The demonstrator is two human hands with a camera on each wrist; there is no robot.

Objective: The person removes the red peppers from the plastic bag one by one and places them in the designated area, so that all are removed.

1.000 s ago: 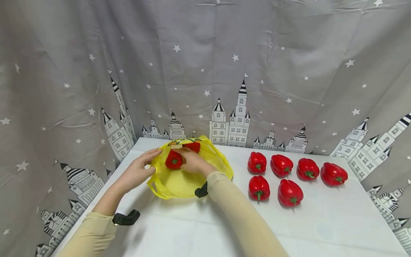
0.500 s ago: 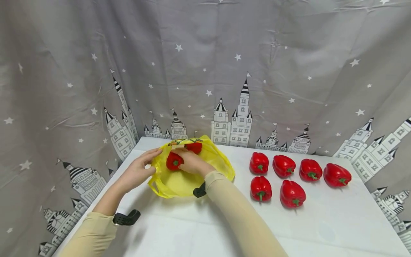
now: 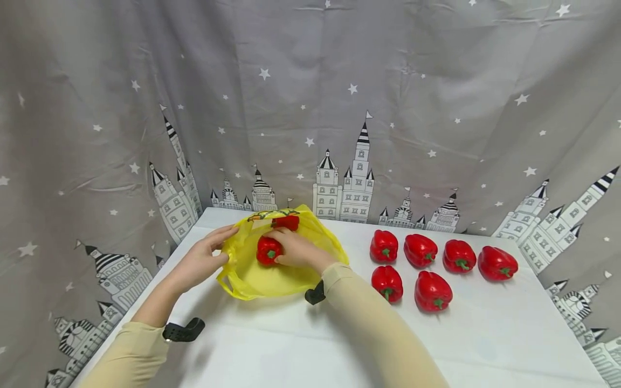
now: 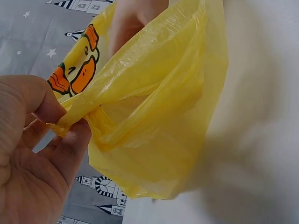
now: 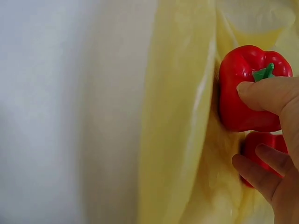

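My left hand (image 3: pixel 201 264) pinches the left edge of a yellow plastic bag (image 4: pixel 149 172) between thumb and fingers. The bag lies with its mouth open toward me. Inside it, my right hand (image 3: pixel 296 250) holds a red bell pepper (image 5: pixel 243 102) with a green stem, its thumb pressed on the pepper beside the stem. The other fingers of that hand are partly hidden. A second red bell pepper (image 3: pixel 287 222) sits deeper in the bag, below the held one in the right wrist view. An orange and green cartoon print (image 4: pixel 85 72) shows on the bag.
Several red bell peppers stand in two rows right of the bag, with one (image 3: pixel 387 283) nearest my right sleeve (image 3: pixel 378 323). A white cloth (image 3: pixel 271 345) covers the table. Behind it hangs a grey curtain (image 3: pixel 271 118) printed with castles and stars.
My right hand and its pepper have come slightly toward me and right within the bag, showing more of the pepper. My left hand keeps its hold on the bag's edge.
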